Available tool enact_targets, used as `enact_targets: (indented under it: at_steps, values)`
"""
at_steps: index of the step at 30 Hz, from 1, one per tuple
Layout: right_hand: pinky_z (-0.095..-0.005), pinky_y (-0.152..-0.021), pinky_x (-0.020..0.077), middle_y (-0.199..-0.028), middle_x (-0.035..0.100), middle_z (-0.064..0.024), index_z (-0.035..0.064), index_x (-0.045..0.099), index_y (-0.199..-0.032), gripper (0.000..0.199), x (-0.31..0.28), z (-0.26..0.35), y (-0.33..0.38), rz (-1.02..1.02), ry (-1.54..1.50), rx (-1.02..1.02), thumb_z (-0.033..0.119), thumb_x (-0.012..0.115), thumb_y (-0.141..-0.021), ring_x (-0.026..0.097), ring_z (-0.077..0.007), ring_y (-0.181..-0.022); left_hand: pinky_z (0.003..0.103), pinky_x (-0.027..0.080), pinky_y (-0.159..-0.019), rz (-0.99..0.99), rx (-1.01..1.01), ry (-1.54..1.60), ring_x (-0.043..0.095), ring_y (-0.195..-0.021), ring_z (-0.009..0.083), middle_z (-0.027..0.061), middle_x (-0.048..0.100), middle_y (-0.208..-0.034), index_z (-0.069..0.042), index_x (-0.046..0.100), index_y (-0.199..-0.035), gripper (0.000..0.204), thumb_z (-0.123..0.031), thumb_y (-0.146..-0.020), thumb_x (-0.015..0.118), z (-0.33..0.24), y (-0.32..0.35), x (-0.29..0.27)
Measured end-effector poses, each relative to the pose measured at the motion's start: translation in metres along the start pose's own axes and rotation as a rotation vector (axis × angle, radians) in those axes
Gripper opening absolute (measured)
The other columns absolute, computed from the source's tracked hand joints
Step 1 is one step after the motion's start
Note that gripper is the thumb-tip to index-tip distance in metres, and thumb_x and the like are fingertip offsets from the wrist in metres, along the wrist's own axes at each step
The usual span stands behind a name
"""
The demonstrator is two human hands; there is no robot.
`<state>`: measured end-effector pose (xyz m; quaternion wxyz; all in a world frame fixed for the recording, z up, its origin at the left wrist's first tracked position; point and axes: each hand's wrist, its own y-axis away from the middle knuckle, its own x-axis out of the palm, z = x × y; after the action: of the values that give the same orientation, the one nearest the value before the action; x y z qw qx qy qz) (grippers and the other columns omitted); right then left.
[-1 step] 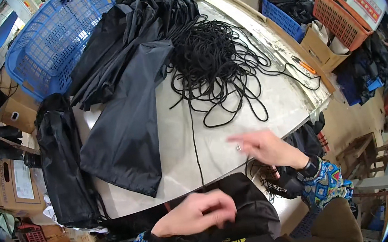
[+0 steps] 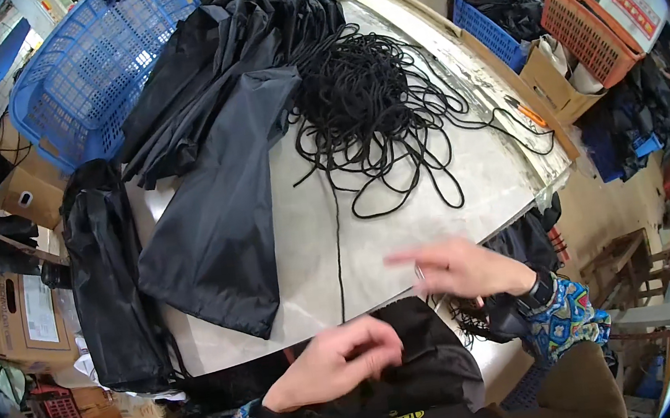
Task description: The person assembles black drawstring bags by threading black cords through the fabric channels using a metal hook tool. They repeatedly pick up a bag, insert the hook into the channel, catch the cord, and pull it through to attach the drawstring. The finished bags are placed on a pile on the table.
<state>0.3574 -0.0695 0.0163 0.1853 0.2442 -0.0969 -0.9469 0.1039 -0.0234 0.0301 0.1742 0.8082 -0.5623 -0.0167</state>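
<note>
A large tangle of black cord (image 2: 366, 91) lies on the pale tabletop (image 2: 305, 238). One strand runs from it toward me and ends from sight behind my left hand (image 2: 342, 360), whose fingers are curled closed around it at the table's front edge. Above the right part of that edge is my right hand (image 2: 465, 268), its index finger stretched out and blurred, the other fingers bent. Something small and silvery shows at those fingers; what they hold is hidden. Left of the strand, a flat black fabric piece (image 2: 214, 225) lies in front of heaped black fabric (image 2: 244, 35).
A blue plastic basket (image 2: 75, 99) stands at the far left, above cardboard boxes (image 2: 7, 320). Black fabric (image 2: 108, 281) hangs over the left table edge. An orange-handled tool (image 2: 525, 112) rests along the right edge; beyond are an orange crate (image 2: 587, 32) and blue crate (image 2: 485, 33).
My right hand has dropped slightly toward me, its index finger shifting left. My left hand has risen a little, and the cord strand's near end has moved slightly left.
</note>
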Motion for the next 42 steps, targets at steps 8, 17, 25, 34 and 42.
enact_targets:
  at_steps: [8, 17, 25, 34, 42]
  values:
    - [-0.0310, -0.061, 0.0449, -0.078, 0.060, -0.0030, 0.0012, 0.063, -0.092, 0.016, -0.005, 0.012, 0.040, -0.576, -0.116, -0.081, 0.014, 0.052, -0.094, 0.058, -0.0127, -0.072, 0.024, 0.047, -0.061, 0.063, 0.217, -0.113, 0.058, -0.065, 0.0094, 0.0053, 0.065, -0.070, 0.003, 0.065, -0.102, 0.019, -0.007, -0.092, 0.051, 0.013, 0.033, 0.010]
    - [-0.0248, -0.055, 0.0396, -0.062, 0.046, 0.0062, 0.0018, 0.058, -0.108, 0.021, -0.021, -0.001, 0.038, -0.906, 0.048, -0.030, 0.017, 0.055, -0.093, 0.045, -0.0080, -0.056, 0.028, 0.033, -0.047, 0.429, 0.880, 0.272, 0.047, -0.051, 0.0121, 0.0062, 0.054, -0.064, 0.003, 0.062, -0.076, 0.021, -0.009, -0.092, 0.055, 0.004, 0.122, 0.012]
    - [-0.0278, -0.063, 0.0485, -0.077, 0.065, -0.0052, 0.0020, 0.065, -0.095, 0.019, 0.023, 0.049, 0.041, -0.125, -0.232, -0.119, 0.019, 0.058, -0.092, 0.061, -0.0119, -0.070, 0.023, 0.041, -0.056, -0.223, 0.027, -0.044, 0.050, -0.059, 0.0074, 0.0031, 0.055, -0.066, 0.003, 0.063, -0.088, 0.020, -0.009, -0.095, 0.050, -0.005, 0.089, 0.006]
    - [-0.0269, -0.051, 0.0371, -0.060, 0.050, -0.0035, -0.0008, 0.056, -0.112, 0.029, -0.009, 0.015, 0.028, -0.843, 0.198, 0.024, 0.019, 0.059, -0.092, 0.042, -0.0102, -0.055, 0.025, 0.035, -0.045, 0.104, 0.850, -0.286, 0.049, -0.051, 0.0118, 0.0004, 0.054, -0.063, -0.006, 0.063, -0.073, 0.015, -0.012, -0.086, 0.060, 0.001, 0.226, -0.011]
    - [-0.0250, -0.054, 0.0461, -0.072, 0.063, -0.0038, -0.0002, 0.061, -0.104, 0.017, 0.039, 0.052, 0.025, -0.126, -0.195, -0.229, 0.010, 0.060, -0.090, 0.057, -0.0102, -0.060, 0.018, 0.035, -0.054, -0.404, 0.019, 0.183, 0.043, -0.058, 0.0040, -0.0021, 0.050, -0.063, 0.002, 0.064, -0.095, 0.020, -0.012, -0.095, 0.050, 0.000, 0.094, 0.009]
